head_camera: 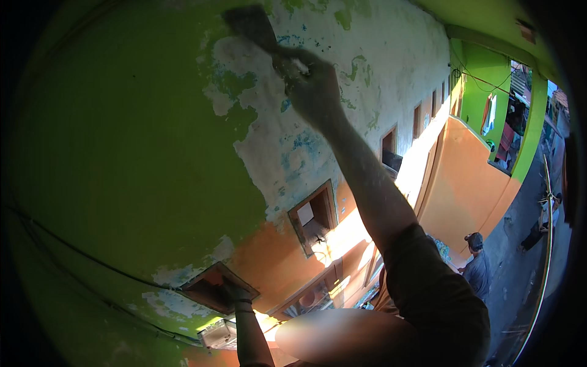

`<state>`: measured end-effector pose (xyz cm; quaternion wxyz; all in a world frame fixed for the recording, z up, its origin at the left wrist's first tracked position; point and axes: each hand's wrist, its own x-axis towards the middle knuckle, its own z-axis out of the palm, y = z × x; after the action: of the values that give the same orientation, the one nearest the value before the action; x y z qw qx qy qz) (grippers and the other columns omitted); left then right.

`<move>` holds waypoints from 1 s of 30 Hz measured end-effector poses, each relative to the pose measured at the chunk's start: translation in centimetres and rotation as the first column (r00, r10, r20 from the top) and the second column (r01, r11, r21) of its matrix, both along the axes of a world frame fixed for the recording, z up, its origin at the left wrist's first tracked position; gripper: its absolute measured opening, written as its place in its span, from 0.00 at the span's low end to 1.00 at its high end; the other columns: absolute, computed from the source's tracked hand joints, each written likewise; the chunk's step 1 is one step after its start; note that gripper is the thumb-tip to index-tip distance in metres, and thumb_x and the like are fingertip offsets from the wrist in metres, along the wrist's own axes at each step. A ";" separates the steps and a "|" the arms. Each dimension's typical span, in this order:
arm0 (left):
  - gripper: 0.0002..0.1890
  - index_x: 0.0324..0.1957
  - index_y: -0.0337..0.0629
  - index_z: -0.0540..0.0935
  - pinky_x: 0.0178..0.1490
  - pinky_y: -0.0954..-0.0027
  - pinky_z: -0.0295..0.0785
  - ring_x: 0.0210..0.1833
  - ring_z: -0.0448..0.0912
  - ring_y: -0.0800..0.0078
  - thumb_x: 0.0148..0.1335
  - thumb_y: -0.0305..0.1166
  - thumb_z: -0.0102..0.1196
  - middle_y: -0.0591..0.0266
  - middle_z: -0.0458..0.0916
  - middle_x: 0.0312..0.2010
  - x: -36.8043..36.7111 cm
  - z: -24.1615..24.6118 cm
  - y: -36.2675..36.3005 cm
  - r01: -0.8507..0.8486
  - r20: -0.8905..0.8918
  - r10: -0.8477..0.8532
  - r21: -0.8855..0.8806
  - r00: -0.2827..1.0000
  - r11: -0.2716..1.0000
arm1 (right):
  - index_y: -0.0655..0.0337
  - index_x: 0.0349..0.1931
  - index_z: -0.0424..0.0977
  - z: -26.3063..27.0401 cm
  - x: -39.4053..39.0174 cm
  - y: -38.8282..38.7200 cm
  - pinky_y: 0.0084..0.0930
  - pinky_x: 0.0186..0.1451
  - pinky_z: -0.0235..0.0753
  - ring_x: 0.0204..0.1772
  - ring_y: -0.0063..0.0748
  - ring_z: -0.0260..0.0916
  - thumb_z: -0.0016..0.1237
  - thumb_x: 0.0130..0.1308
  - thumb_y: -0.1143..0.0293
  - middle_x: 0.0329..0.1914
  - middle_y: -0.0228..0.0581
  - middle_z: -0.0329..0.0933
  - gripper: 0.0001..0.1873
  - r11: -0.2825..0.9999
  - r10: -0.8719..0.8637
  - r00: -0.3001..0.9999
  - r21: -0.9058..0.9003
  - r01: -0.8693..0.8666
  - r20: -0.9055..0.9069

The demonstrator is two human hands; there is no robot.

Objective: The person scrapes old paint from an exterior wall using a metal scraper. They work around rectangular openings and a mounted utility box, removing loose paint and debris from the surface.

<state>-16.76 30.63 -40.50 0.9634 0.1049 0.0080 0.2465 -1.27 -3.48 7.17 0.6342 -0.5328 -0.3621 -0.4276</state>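
Note:
My right hand (pixel 308 87) is raised high, gripping a broad scraper (pixel 253 28) by its handle. The scraper's wide dark blade is at the wall, near an edge of the green paint (pixel 160 137). Beneath my raised arm lies a bare patch of whitish plaster (pixel 275 151) with blue and green remnants. My left hand (pixel 233 290) reaches into a small framed wall opening (pixel 208 293) low in the view. Deep shadow there hides its fingers, so what it grips is unclear.
More framed openings (pixel 316 220) line the wall, which is orange lower down. Black cables (pixel 91 261) run along the left. A lamp-like fixture (pixel 219 335) sits below the left opening. Far below, a person in a cap (pixel 477 266) stands by a bamboo pole (pixel 545 257).

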 end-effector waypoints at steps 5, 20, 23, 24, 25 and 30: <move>0.33 0.69 0.42 0.52 0.74 0.61 0.37 0.73 0.46 0.60 0.67 0.50 0.33 0.57 0.51 0.70 0.6 -7.6 5.4 0.025 0.079 -0.024 -0.004 0.997 1.000 | 0.64 0.47 0.76 -8.9 -2.0 1.1 0.27 0.33 0.72 0.29 0.25 0.73 0.46 0.65 0.67 0.26 0.45 0.79 0.14 0.995 0.082 0.937 -0.025 -0.097 -0.339; 0.34 0.70 0.42 0.50 0.75 0.61 0.32 0.74 0.42 0.61 0.68 0.49 0.34 0.57 0.46 0.72 0.3 -5.5 4.2 0.100 0.323 -0.189 0.271 0.927 0.957 | 0.65 0.50 0.74 -21.4 -8.5 3.8 0.19 0.33 0.68 0.30 0.17 0.69 0.45 0.67 0.71 0.35 0.39 0.79 0.14 0.993 0.115 0.977 -0.013 -0.119 -0.180; 0.33 0.70 0.42 0.51 0.75 0.61 0.32 0.74 0.43 0.61 0.68 0.49 0.33 0.57 0.47 0.72 0.2 -5.6 3.8 0.171 0.308 -0.161 -0.006 0.938 0.985 | 0.64 0.51 0.74 -15.1 -6.4 3.8 0.11 0.24 0.60 0.23 0.08 0.63 0.48 0.66 0.70 0.25 0.29 0.75 0.15 0.991 0.129 0.935 0.015 -0.132 -0.329; 0.33 0.70 0.42 0.51 0.75 0.61 0.32 0.74 0.43 0.61 0.68 0.48 0.33 0.57 0.48 0.72 0.2 -5.8 4.4 0.144 0.278 -0.085 -0.200 0.957 0.969 | 0.64 0.51 0.75 -9.6 -5.7 4.2 0.12 0.22 0.59 0.21 0.09 0.62 0.49 0.65 0.68 0.22 0.27 0.74 0.16 0.984 0.167 0.938 -0.015 -0.180 -0.305; 0.32 0.70 0.42 0.51 0.75 0.61 0.33 0.74 0.43 0.61 0.68 0.48 0.33 0.57 0.48 0.72 1.4 -4.8 3.4 0.230 0.382 -0.208 -0.013 0.901 0.973 | 0.63 0.49 0.76 -5.8 -5.5 3.4 0.15 0.20 0.58 0.19 0.09 0.60 0.50 0.65 0.65 0.19 0.24 0.71 0.16 0.994 0.078 0.960 -0.050 -0.095 -0.269; 0.31 0.69 0.42 0.53 0.75 0.60 0.36 0.73 0.47 0.61 0.69 0.46 0.32 0.56 0.50 0.71 1.3 -7.6 6.2 0.101 0.120 -0.123 0.174 0.985 0.980 | 0.68 0.51 0.73 -22.6 -6.8 4.5 0.21 0.49 0.69 0.46 0.29 0.72 0.39 0.67 0.75 0.46 0.51 0.76 0.15 0.992 0.099 0.975 -0.055 -0.112 -0.197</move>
<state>-15.44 36.79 -48.06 0.9620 0.1692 -0.0816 0.1981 -8.09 1.02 -15.43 0.6705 -0.5725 -0.3401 -0.3271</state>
